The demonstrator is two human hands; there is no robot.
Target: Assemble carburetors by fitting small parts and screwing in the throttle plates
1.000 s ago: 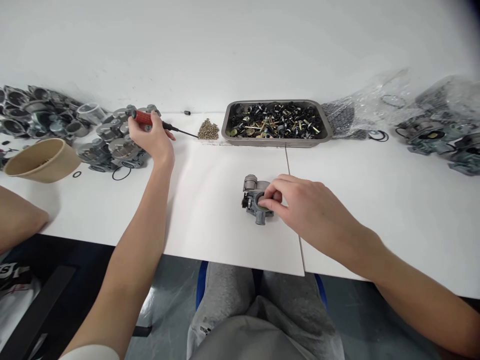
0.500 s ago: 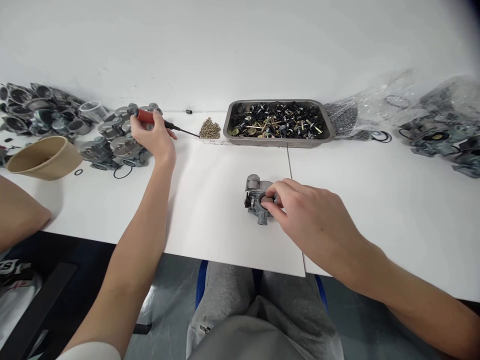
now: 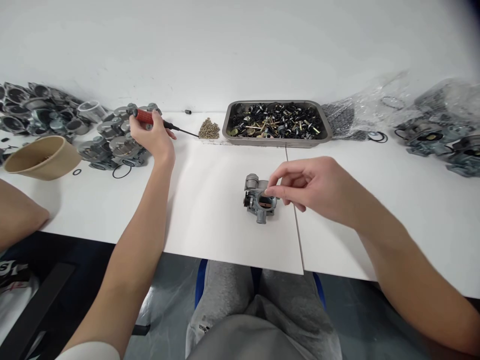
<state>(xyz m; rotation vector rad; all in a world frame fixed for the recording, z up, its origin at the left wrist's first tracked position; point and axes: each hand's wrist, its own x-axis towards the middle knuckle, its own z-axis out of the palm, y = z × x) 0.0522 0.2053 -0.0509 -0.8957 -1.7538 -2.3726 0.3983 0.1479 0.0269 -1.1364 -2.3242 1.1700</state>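
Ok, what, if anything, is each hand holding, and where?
The left hand holds the screwdriver by its red handle; whether the right hand, close by the metal part, holds anything cannot be told.

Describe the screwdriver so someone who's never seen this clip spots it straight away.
On the white table, find the metal tray, then the brass-coloured heap just left of it. The screwdriver is in the left hand, its thin shaft pointing at that heap. Its red handle sets it apart from the grey metal parts nearby.

Tray [image 3: 277, 142] along the desk's [image 3: 210, 215] back edge, parts [image 3: 277, 120] in it, pile of pieces [image 3: 209, 129] just left, bag [image 3: 356, 117] right, carburetor [image 3: 258, 199] between tray and front edge
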